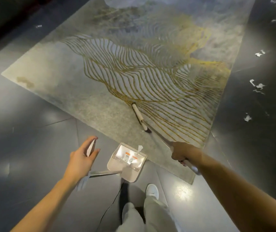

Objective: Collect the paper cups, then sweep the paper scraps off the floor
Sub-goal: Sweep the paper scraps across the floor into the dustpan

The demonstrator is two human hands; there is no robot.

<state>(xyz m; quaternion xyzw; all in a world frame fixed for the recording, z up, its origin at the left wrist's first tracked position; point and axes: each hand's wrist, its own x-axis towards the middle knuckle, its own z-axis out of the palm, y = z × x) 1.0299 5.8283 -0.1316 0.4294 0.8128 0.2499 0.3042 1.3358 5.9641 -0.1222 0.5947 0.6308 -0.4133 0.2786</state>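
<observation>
Right hand (179, 153) grips the broom (139, 117), whose head lies on the rug (63, 84). Left hand (81, 159) pinches a flat white piece (90, 149) beside the dustpan (127, 164). Paper scraps (258, 86) lie on the dark floor (251, 67) at the right.
</observation>
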